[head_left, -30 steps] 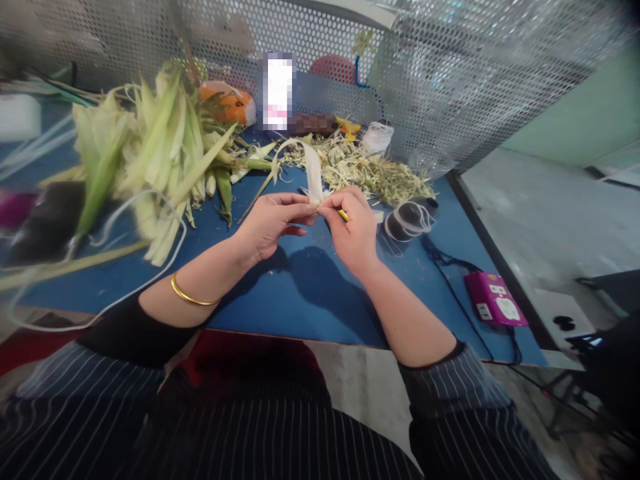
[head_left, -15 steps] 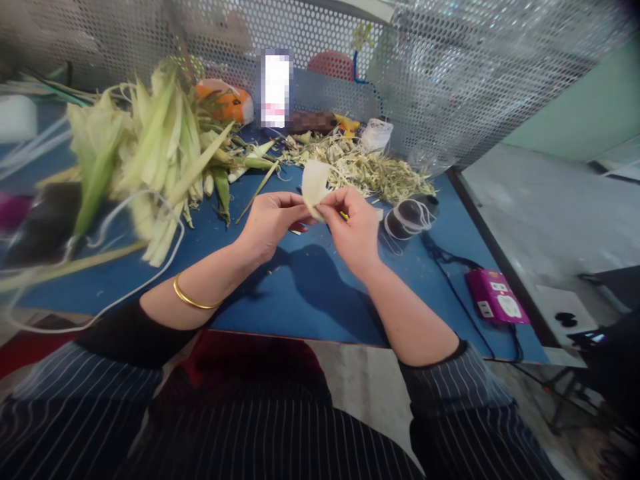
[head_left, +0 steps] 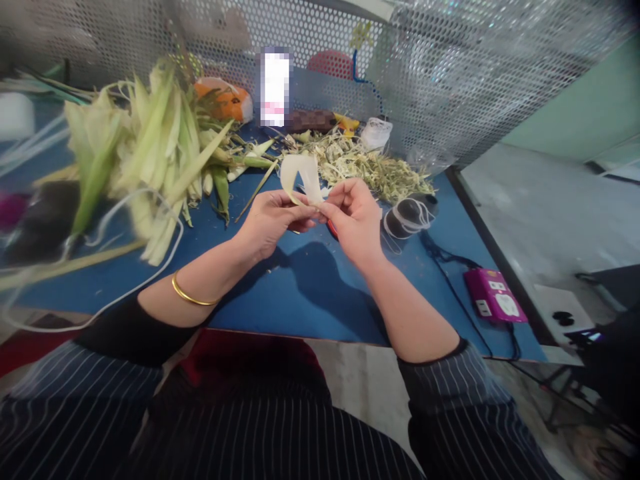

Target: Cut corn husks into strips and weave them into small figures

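Note:
A pale strip of corn husk [head_left: 311, 175] stands up in a loop over the blue table [head_left: 240, 293], its lower ends pinched between my fingers. My left hand [head_left: 273, 223] grips it from the left with thumb and fingertips together. From the right, my right hand [head_left: 356, 223] pinches the same husk, and the two thumbs almost meet. Something small and red shows just under my right fingers; I cannot make out what it is. Beside my right hand lies a dark spool wound with white string [head_left: 410, 215].
A large bunch of green corn husks [head_left: 160, 147] lies at the left, near a looping white cable [head_left: 175, 247]. Shredded husk scraps [head_left: 370, 163] are heaped behind my hands. A purple power socket box [head_left: 495, 295] sits at the right edge, before a perforated metal screen [head_left: 320, 33].
The husk strip has opened from a single upright piece into a wider loop leaning left. Both hands stay close together, with my right fingers slightly shifted.

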Tool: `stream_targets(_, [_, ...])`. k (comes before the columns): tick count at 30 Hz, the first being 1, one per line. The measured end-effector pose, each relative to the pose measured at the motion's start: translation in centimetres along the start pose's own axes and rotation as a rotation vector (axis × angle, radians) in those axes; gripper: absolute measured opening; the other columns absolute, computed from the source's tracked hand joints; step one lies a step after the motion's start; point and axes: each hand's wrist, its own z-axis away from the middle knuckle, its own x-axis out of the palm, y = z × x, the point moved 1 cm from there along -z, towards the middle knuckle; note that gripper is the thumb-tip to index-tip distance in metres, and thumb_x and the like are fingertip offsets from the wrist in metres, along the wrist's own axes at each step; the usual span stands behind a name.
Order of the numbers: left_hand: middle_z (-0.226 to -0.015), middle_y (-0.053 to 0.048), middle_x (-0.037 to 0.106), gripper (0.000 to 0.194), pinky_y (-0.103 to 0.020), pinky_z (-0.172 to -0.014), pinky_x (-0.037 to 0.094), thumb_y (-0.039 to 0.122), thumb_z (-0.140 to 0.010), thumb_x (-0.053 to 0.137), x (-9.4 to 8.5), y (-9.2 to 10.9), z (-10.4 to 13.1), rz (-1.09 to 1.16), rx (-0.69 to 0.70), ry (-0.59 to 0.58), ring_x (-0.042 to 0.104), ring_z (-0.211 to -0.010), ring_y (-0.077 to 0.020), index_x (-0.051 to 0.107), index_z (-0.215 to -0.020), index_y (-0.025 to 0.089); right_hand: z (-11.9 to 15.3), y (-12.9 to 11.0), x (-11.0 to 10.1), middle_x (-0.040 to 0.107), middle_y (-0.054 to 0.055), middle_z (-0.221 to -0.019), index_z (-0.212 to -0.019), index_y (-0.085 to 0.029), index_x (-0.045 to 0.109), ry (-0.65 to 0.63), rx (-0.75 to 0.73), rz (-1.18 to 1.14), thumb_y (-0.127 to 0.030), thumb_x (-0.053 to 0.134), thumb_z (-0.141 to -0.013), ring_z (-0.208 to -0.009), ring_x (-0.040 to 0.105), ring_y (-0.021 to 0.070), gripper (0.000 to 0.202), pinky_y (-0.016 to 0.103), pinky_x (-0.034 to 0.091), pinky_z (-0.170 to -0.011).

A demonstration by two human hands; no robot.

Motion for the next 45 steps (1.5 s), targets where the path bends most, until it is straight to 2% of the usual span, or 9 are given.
stream_targets(5, [-0.072,-0.006,0.072,0.021,-0.024,-0.059,0.051,0.024,-0.061,0.080,-0.6,0.0,-0.3,0.107,-0.055,-0.015,0.062,-0.056,-0.0102,0.067,-0.073,0.013,0.3,-1.2,-0.4,0.062,0.000,-0.086,-0.088,-0.024,0.058,-0.018,-0.241,0.201,-0.027,0.058,-0.087,-0.080,0.060,0.0154,0.003,0.033,0.049,-0.077])
stream_targets(7, [-0.071,-0.006,0.072,0.020,-0.023,-0.058,0.050,0.023,-0.061,0.080,-0.7,0.1,-0.4,0.135,-0.069,-0.029,0.061,-0.056,-0.0097,0.067,-0.072,0.013,0.3,-1.5,-0.6,0.063,0.002,-0.087,-0.085,-0.024,0.061,-0.046,-0.328,0.271,-0.027,0.055,-0.090,-0.083,0.059,0.0169,0.009,0.035,0.048,-0.080])
stream_targets(10, [-0.069,-0.005,0.071,0.018,-0.022,-0.057,0.049,0.022,-0.062,0.080,-0.7,0.3,-0.3,0.144,-0.092,-0.040,0.060,-0.055,-0.0089,0.066,-0.069,0.013,0.2,-1.5,-0.8,0.063,0.003,-0.086,-0.085,-0.024,0.064,-0.065,-0.373,0.335,-0.028,0.052,-0.092,-0.084,0.059,0.0181,0.014,0.036,0.047,-0.081])
stream_targets(16, [-0.070,-0.004,0.071,0.018,-0.022,-0.058,0.050,0.024,-0.063,0.079,-0.6,0.2,-0.2,0.142,-0.103,-0.072,0.060,-0.055,-0.0083,0.066,-0.068,0.014,0.2,-1.0,-0.7,0.062,0.002,-0.085,-0.084,-0.024,0.062,-0.059,-0.373,0.381,-0.026,0.051,-0.092,-0.083,0.057,0.0176,0.014,0.034,0.045,-0.078])
stream_targets(22, [-0.073,-0.006,0.072,0.019,-0.023,-0.059,0.052,0.029,-0.069,0.075,-0.2,0.0,0.0,0.047,0.058,-0.024,0.063,-0.058,-0.0105,0.068,-0.076,0.012,0.5,-0.6,-0.2,0.062,0.001,-0.081,-0.084,-0.021,0.057,-0.003,-0.285,0.381,-0.024,0.052,-0.091,-0.077,0.057,0.0152,0.009,0.030,0.044,-0.073])
stream_targets(30, [-0.070,-0.006,0.072,0.018,-0.023,-0.060,0.054,0.030,-0.073,0.070,0.6,-0.3,0.3,-0.068,0.250,0.096,0.063,-0.057,-0.0104,0.067,-0.071,0.012,0.7,-0.7,0.3,0.062,-0.002,-0.073,-0.082,-0.019,0.057,0.045,-0.143,0.225,-0.025,0.056,-0.089,-0.063,0.056,0.0109,0.009,0.026,0.044,-0.062])
stream_targets(37, [-0.066,-0.005,0.071,0.017,-0.023,-0.059,0.055,0.029,-0.072,0.071,0.6,-0.9,0.1,-0.067,0.245,0.132,0.064,-0.057,-0.0110,0.066,-0.072,0.013,0.8,-0.6,0.4,0.061,-0.003,-0.071,-0.081,-0.020,0.058,0.081,-0.096,0.222,-0.023,0.058,-0.086,-0.062,0.055,0.0100,0.006,0.026,0.044,-0.062])
stream_targets(41, [-0.066,-0.005,0.071,0.016,-0.023,-0.059,0.055,0.028,-0.072,0.071,0.7,-0.9,0.1,-0.053,0.231,0.126,0.065,-0.057,-0.0112,0.067,-0.072,0.012,0.7,-0.6,0.5,0.062,-0.003,-0.074,-0.084,-0.020,0.057,0.097,-0.082,0.138,-0.019,0.060,-0.084,-0.064,0.058,0.0091,0.003,0.024,0.046,-0.062])
stream_targets(45, [-0.067,-0.005,0.071,0.016,-0.023,-0.059,0.055,0.024,-0.069,0.075,0.7,-0.9,0.1,-0.022,0.228,0.088,0.065,-0.057,-0.0111,0.067,-0.073,0.012,0.6,-0.5,0.4,0.063,-0.003,-0.077,-0.089,-0.021,0.056,0.130,-0.081,0.115,-0.015,0.062,-0.080,-0.066,0.060,0.0095,0.012,0.024,0.049,-0.064])
